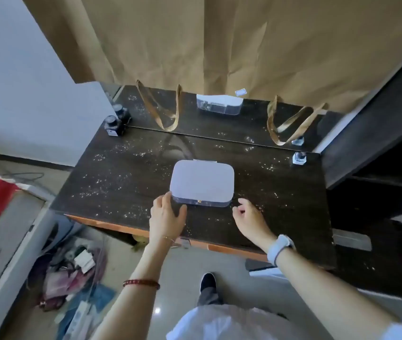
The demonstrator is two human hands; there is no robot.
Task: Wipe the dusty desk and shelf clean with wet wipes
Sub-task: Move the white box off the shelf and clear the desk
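- Sitting mid-bench [121,177], the white-lidded wipes box [202,184] waits amid dust specks.
- Left hand [166,217] touches its near-left corner, fingers relaxed.
- Right hand [249,217] hovers just beside it, loosely curled, holding nothing.

The tabletop [121,182] was dark brown wood grain, speckled with white dust. The box [202,181] had a pale lilac lid. The curtain [244,45] was tan. The bracelet [141,282] was red-brown beaded; the watch [281,249] was white.
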